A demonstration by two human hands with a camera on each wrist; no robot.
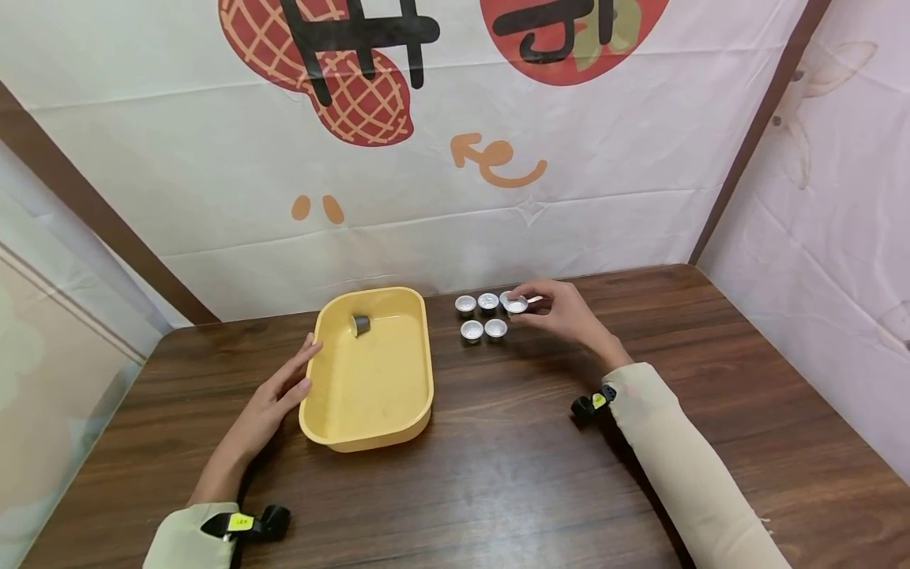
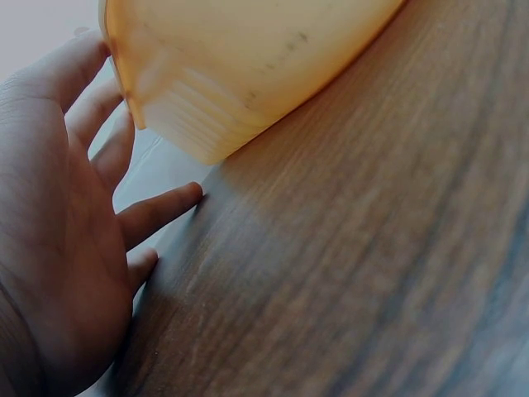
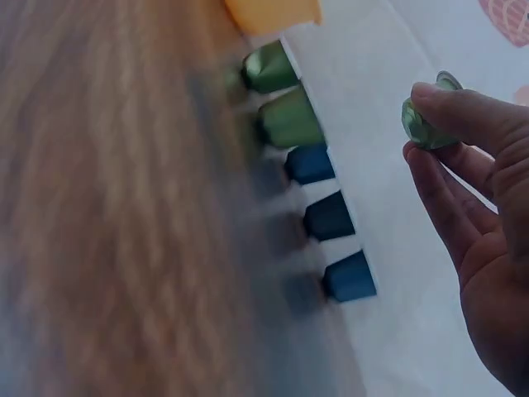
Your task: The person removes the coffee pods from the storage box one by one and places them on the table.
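My right hand (image 1: 565, 312) pinches a green coffee capsule (image 3: 426, 124) between thumb and fingertips, lifted above the table. Its silver lid (image 1: 517, 305) faces up in the head view. Beside it several capsules stand lid up in two rows, including a green capsule (image 3: 291, 117) and a blue capsule (image 3: 350, 275). Fingers of my left hand (image 1: 266, 411) are extended against the left rim of a yellow plastic tray (image 1: 429, 371). In the left wrist view those fingertips (image 2: 97, 50) meet the tray's edge. One dark capsule (image 1: 361, 325) lies tipped on its side inside the tray.
The dark wood-grain table (image 1: 498, 490) backs onto a printed cloth wall (image 1: 398, 253), with the tray and the capsules near that back edge. Another cloth wall (image 1: 817, 261) rises along the right side. Each wrist wears a small black camera (image 1: 586, 407).
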